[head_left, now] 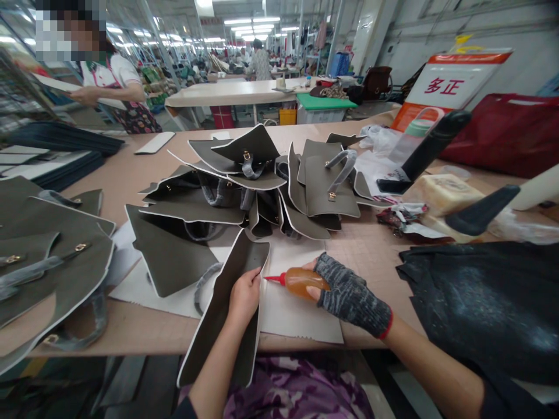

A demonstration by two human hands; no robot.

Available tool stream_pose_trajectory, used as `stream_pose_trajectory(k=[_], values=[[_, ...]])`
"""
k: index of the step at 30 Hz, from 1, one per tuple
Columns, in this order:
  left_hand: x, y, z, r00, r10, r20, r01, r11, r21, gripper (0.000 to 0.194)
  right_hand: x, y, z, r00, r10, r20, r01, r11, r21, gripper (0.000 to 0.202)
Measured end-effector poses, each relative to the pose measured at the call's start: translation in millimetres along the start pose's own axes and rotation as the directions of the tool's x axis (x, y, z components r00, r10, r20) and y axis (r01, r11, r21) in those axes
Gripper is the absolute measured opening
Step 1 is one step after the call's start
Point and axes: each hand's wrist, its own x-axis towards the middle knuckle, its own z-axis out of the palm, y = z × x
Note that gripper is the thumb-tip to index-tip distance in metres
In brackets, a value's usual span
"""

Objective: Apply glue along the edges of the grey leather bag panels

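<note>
My left hand (244,295), bare, grips the edge of an olive-grey bag panel (227,302) with a pale border, which stands tilted in front of me. A clear-wrapped handle (205,288) curves out on its left side. In a grey knitted fingerless glove, my right hand (349,291) is closed around a squeeze bottle (305,281) of amber liquid. The bottle's red nozzle (275,279) points left, right by the panel's pale edge; whether it touches I cannot tell. A white sheet (301,317) lies under both hands.
A heap of similar bag panels (262,186) lies beyond my hands, and more panels (52,244) lie at left. Black cloth (484,302), a yellowish block (445,192) and a red bag (502,137) are at right. A co-worker (116,87) stands at far left.
</note>
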Motion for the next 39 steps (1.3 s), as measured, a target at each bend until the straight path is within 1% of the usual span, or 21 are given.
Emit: stream_pose_trajectory(k=[2, 5, 7, 10, 12, 15, 17, 18, 20, 23, 25, 26, 28, 29, 30, 31, 33, 35, 36, 37, 39], values=[[0, 0, 0.3, 1.000, 0.005, -0.001, -0.005, 1.000, -0.002, 0.033, -5, 1, 1, 0.998, 0.052, 0.039, -0.055, 0.996, 0.071, 0.035], [-1, 0, 0.1, 1.000, 0.010, -0.002, -0.010, 1.000, -0.004, 0.034, -16, -1, 3, 0.991, 0.125, 0.053, -0.131, 0.980, 0.148, 0.035], [-1, 1, -0.2, 1.000, 0.012, -0.002, -0.012, 1.000, -0.003, 0.033, -25, -5, 5, 0.981, 0.151, 0.123, -0.177, 0.957, 0.231, 0.035], [-1, 0, -0.4, 1.000, 0.008, -0.007, -0.008, 1.000, 0.004, 0.033, -40, -10, 9, 0.950, 0.143, 0.279, -0.252, 0.876, 0.410, 0.035], [-1, -1, -0.4, 1.000, 0.002, -0.011, -0.002, 1.000, 0.011, 0.032, -48, -10, 12, 0.922, 0.141, 0.360, -0.328, 0.780, 0.533, 0.037], [-1, -1, -0.5, 1.000, -0.002, -0.008, 0.002, 1.000, 0.025, 0.033, -55, -3, 10, 0.882, 0.198, 0.428, -0.459, 0.570, 0.681, 0.039], [-3, 1, -1.0, 1.000, 0.001, 0.002, -0.002, 0.999, 0.035, 0.035, -58, 5, 0, 0.853, 0.267, 0.449, -0.521, 0.382, 0.763, 0.042], [-4, 2, -1.3, 1.000, 0.006, 0.008, -0.007, 0.999, 0.042, 0.036, -61, 9, -6, 0.841, 0.294, 0.454, -0.529, 0.272, 0.804, 0.045], [-6, 4, -2.0, 1.000, 0.023, 0.017, -0.024, 0.998, 0.065, 0.038, -66, 17, -19, 0.838, 0.319, 0.442, -0.481, 0.051, 0.875, 0.050], [-11, 8, -2.6, 0.997, 0.073, 0.016, -0.074, 0.989, 0.131, 0.036, -72, 23, -31, 0.872, 0.267, 0.410, -0.351, -0.241, 0.905, 0.054], [-14, 10, -2.3, 0.993, 0.115, 0.010, -0.115, 0.977, 0.177, 0.035, -73, 24, -29, 0.889, 0.255, 0.380, -0.271, -0.377, 0.886, 0.056], [-16, 11, -2.0, 0.991, 0.135, 0.013, -0.134, 0.966, 0.220, 0.034, -72, 24, -27, 0.892, 0.267, 0.365, -0.236, -0.415, 0.879, 0.057], [-20, 13, -1.0, 0.986, 0.164, 0.040, -0.167, 0.913, 0.372, 0.034, -70, 26, -19, 0.879, 0.318, 0.355, -0.199, -0.432, 0.880, 0.054], [-22, 13, -0.4, 0.982, 0.179, 0.063, -0.188, 0.861, 0.474, 0.034, -68, 28, -16, 0.865, 0.348, 0.362, -0.200, -0.423, 0.884, 0.052], [-24, 14, 0.2, 0.976, 0.200, 0.087, -0.213, 0.790, 0.576, 0.035, -67, 31, -13, 0.846, 0.388, 0.365, -0.196, -0.410, 0.891, 0.050], [-26, 14, 0.8, 0.968, 0.227, 0.109, -0.240, 0.709, 0.663, 0.037, -65, 35, -11, 0.823, 0.440, 0.358, -0.179, -0.396, 0.900, 0.046], [-30, 15, 1.6, 0.947, 0.290, 0.139, -0.287, 0.569, 0.771, 0.039, -62, 43, -11, 0.763, 0.554, 0.334, -0.131, -0.373, 0.919, 0.035], [-33, 16, 1.8, 0.927, 0.341, 0.154, -0.314, 0.485, 0.816, 0.041, -59, 50, -16, 0.715, 0.636, 0.290, -0.084, -0.334, 0.939, 0.027], [-34, 17, 1.7, 0.922, 0.353, 0.159, -0.321, 0.467, 0.824, 0.040, -57, 53, -20, 0.710, 0.659, 0.249, -0.076, -0.280, 0.957, 0.026], [-36, 18, 1.6, 0.919, 0.360, 0.159, -0.323, 0.461, 0.827, 0.039, -56, 57, -25, 0.719, 0.666, 0.198, -0.081, -0.203, 0.976, 0.028], [-41, 16, 1.2, 0.916, 0.372, 0.150, -0.325, 0.470, 0.820, 0.038, -51, 63, -35, 0.755, 0.652, 0.075, -0.088, -0.013, 0.996, 0.034]])
